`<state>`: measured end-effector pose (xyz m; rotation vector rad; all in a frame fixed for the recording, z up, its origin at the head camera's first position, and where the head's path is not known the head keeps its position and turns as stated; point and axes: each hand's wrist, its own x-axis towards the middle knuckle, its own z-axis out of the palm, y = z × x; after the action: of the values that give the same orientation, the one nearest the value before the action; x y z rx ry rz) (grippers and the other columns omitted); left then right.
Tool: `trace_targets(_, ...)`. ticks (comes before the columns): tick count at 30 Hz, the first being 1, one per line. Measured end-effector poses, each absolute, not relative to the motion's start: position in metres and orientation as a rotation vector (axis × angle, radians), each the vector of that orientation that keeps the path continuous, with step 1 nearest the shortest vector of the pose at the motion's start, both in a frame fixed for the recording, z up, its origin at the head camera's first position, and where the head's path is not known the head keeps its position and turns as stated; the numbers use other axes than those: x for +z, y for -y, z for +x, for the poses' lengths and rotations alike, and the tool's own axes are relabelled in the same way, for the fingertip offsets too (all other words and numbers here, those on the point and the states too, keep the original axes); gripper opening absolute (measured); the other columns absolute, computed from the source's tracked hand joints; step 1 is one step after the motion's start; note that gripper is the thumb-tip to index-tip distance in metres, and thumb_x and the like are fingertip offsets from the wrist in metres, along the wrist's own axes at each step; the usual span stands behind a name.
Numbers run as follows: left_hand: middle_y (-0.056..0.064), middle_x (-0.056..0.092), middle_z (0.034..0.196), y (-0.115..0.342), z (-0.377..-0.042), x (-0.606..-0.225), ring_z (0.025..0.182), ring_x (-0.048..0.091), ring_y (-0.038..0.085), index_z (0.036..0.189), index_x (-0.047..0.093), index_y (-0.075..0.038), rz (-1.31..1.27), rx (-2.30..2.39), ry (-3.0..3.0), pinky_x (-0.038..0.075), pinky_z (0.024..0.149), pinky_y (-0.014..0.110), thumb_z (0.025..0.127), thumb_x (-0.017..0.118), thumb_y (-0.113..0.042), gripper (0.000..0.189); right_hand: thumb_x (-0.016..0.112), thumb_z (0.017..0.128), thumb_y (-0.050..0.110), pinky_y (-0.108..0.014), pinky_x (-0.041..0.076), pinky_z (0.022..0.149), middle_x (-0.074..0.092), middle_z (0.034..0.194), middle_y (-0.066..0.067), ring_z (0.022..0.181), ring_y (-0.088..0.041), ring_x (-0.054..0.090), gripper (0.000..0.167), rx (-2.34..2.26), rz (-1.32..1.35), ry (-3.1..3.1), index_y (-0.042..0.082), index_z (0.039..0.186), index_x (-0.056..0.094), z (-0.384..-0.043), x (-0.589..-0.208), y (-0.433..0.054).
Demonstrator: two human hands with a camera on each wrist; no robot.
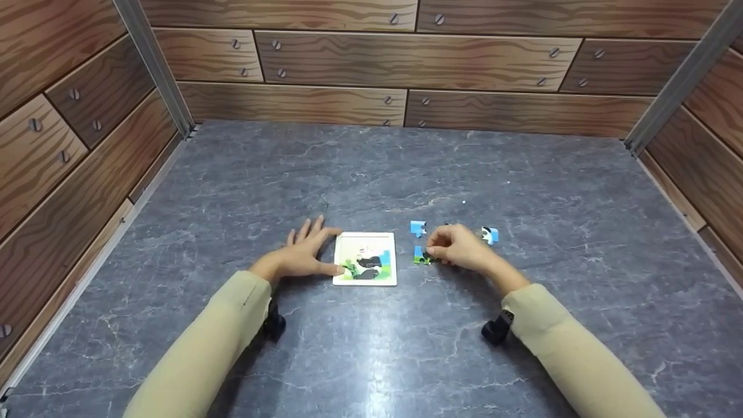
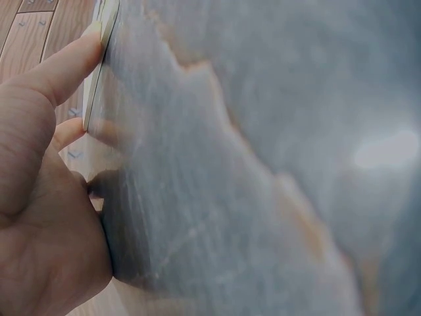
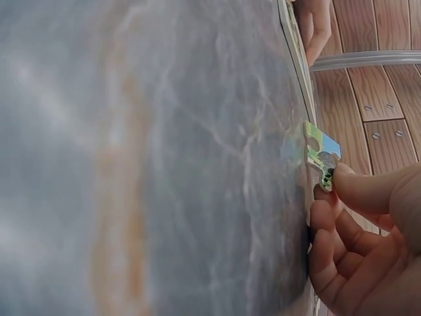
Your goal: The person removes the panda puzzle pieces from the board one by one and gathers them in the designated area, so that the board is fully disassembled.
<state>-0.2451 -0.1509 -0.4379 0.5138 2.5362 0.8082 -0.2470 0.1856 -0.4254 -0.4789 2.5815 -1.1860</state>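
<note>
A square white-framed jigsaw tray (image 1: 365,234) lies flat, partly filled with pieces of a black-and-white animal picture in green and blue. At its left side my left hand (image 1: 299,255) is spread, thumb touching the near-left corner and index finger the far-left one; the thumb also shows against the tray edge in the left wrist view. To the right of the tray, my right hand (image 1: 461,249) pinches a green-and-blue puzzle piece (image 3: 322,155) between thumb and forefinger. The piece is tilted up in the right wrist view, and the fingertips cover part of it.
A blue puzzle piece (image 1: 418,227) lies just beyond the right hand's fingers. Behind that hand is a blue, white and black piece (image 1: 490,235). The grey marbled tabletop (image 1: 348,168) is bounded by wood-patterned walls (image 1: 406,58) at the back and sides.
</note>
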Motion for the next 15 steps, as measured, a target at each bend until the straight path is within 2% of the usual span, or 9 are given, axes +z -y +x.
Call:
trace_targets(8,0.009,-0.015,0.153,0.1495,-0.2433,-0.4385,0.137,-0.021,0.03,0.144,0.027,-0.032,0.522,0.796,-2.549,-0.016,0.105,0.052,0.076,0.067,-0.057,0.082,0.065,0.084,0.004,-0.026,0.046,0.054,0.061,0.076,-0.003,0.059,-0.011,0.051,0.004,-1.16,-0.502,-2.611,0.001,0.087,0.065,-0.2505,-0.4281,-0.1835)
trace_targets(15,0.009,-0.017,0.153,0.1501,-0.2445,-0.4364,0.136,-0.022,0.028,0.144,0.027,-0.032,0.511,0.796,-2.541,-0.018,0.105,0.05,0.076,0.067,-0.057,0.083,0.065,0.086,0.007,-0.027,0.048,0.057,0.063,0.081,-0.004,0.064,-0.012,0.054,0.006,-1.111,-0.527,-2.633,0.003,0.089,0.065,-0.2503,-0.4218,-0.1785)
